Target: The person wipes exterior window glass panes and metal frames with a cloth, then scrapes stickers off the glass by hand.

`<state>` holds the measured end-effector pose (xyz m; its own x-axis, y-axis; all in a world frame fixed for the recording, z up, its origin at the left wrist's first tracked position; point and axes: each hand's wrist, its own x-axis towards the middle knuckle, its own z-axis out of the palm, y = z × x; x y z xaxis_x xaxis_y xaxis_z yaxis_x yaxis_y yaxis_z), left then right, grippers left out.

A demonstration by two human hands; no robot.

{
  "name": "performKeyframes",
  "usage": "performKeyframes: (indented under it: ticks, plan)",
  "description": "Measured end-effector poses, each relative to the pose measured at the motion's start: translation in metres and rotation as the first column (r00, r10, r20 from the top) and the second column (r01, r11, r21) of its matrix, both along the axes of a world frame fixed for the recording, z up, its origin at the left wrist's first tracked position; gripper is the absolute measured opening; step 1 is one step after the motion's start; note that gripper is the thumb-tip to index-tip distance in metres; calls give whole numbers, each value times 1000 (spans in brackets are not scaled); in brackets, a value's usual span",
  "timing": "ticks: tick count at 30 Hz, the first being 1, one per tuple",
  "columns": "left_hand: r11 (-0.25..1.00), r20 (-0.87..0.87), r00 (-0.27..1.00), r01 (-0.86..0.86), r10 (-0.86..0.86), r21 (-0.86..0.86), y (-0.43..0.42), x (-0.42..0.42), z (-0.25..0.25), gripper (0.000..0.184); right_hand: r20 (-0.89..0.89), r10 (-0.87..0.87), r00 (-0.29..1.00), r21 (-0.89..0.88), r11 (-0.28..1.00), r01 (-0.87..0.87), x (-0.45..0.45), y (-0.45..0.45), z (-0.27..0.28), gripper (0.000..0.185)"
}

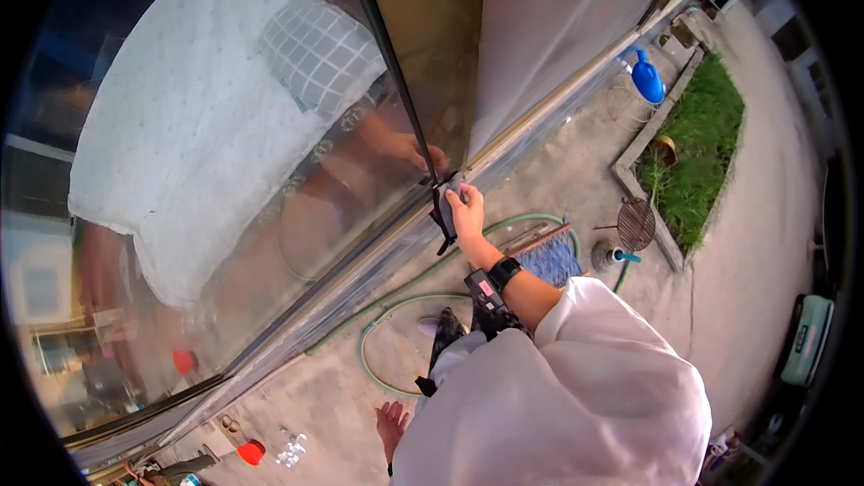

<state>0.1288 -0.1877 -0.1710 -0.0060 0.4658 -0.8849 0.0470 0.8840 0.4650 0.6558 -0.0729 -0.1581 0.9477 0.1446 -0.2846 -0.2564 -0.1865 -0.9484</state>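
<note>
Shirt (pixel 576 396) fills the bottom of my remote feed. Right hand (pixel 466 216) has cloth (pixel 449 191) pinched at the lower edge of the window (pixel 297 247); left hand (pixel 391 423) hangs loose, apart from the window. Hose (pixel 370 364) loops on the ground below the window. Wrist gadget's (pixel 484 288) pink label's too tiny for me to read, sorry.

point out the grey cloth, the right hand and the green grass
Grey cloth (pixel 445 202): head view, grey part beside the fingers.
Right hand (pixel 468 218): head view, back of the hand.
Green grass (pixel 697 144): head view, middle of the patch.
</note>
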Motion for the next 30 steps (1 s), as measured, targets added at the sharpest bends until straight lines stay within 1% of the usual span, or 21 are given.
performKeyframes:
  ticks: [1, 3, 4, 5, 6, 7, 9, 11, 12, 14, 15, 18, 20, 21, 22, 23, 24, 25, 27, 29, 30]
  plan:
    - [1000, -31, 1000, -1, 1, -8, -4, -8, -3, 64, 146, -31, 989, 114, 993, 14, 8, -8, 7, 29]
    - [1000, -53, 999, -8, 7, -14, -10, -26, -22, 64, 481, -55, 875, 241, 968, -71, 24, -21, 104, 29]
    - [999, -21, 1000, 7, -8, -49, -12, -40, -41, 65, 571, -82, 817, 331, 933, -138, 30, -23, 160, 32]
    - [996, 11, 1000, 24, -24, -82, -12, -46, -55, 65, 714, -100, 693, 322, 926, -199, 39, -24, 202, 32]
    - [996, 11, 1000, 26, -25, -82, -10, -45, -63, 65, 846, -131, 517, 287, 929, -235, 49, -23, 240, 33]
    - [995, 44, 998, 44, -40, -91, -7, -43, -70, 64, 928, -163, 335, 243, 947, -211, 60, -19, 270, 34]
    - [992, 60, 997, 59, -53, -109, -5, -39, -66, 63, 952, -277, 130, 303, 917, -261, 73, -5, 318, 36]
    - [989, -18, 998, 51, -54, -139, 5, -13, -51, 61, 956, -292, 15, 287, 927, -242, 84, 8, 331, 34]
    - [988, -34, 998, 46, -52, -147, 8, -3, -37, 61, 958, -286, 32, 285, 928, -240, 82, 7, 323, 34]
    - [996, 5, 997, 80, -80, -33, 10, 16, -21, 58, 968, -245, 60, 252, 957, -143, 83, 7, 299, 33]
    - [996, 3, 997, 77, -77, -36, 10, 19, -19, 58, 946, -262, 192, 294, 942, -163, 76, 7, 275, 33]
    - [999, 32, 999, -9, 10, -34, 10, 19, -16, 57, 898, -165, 408, 222, 970, -96, 67, -1, 187, 32]
    - [990, -31, 991, 130, -131, -48, 7, 9, -15, 58, 829, -102, 549, 173, 982, -78, 55, -6, 140, 32]
    - [990, -47, 990, 131, -134, -57, 4, 2, -11, 58, 777, -75, 625, 153, 986, -72, 49, -9, 123, 32]
    - [985, -53, 986, 155, -159, -74, 4, 2, -7, 58, 769, -74, 635, 149, 987, -66, 48, -10, 105, 32]
    - [980, -57, 982, 177, -182, -89, 5, 2, -3, 58, 765, -46, 642, 91, 995, -36, 48, -10, 88, 31]
    - [980, -69, 981, 175, -182, -94, 4, 1, 2, 58, 758, -17, 652, 30, 1000, -9, 46, -10, 70, 30]
    - [982, -76, 983, 161, -169, -96, 5, 3, 4, 56, 754, -17, 657, 29, 1000, -7, 42, -10, 50, 30]
    - [983, -81, 983, 155, -164, -98, 6, 6, 10, 55, 592, 33, 805, -127, 990, 54, 36, -8, 8, 28]
    - [993, -84, 993, 80, -87, -91, 12, 14, 14, 53, 344, 104, 933, -266, 964, -9, 24, -3, -20, 27]
    - [992, -77, 993, 87, -94, -86, 16, 20, 13, 53, 321, 21, 947, -198, 979, 45, 18, 2, -28, 30]
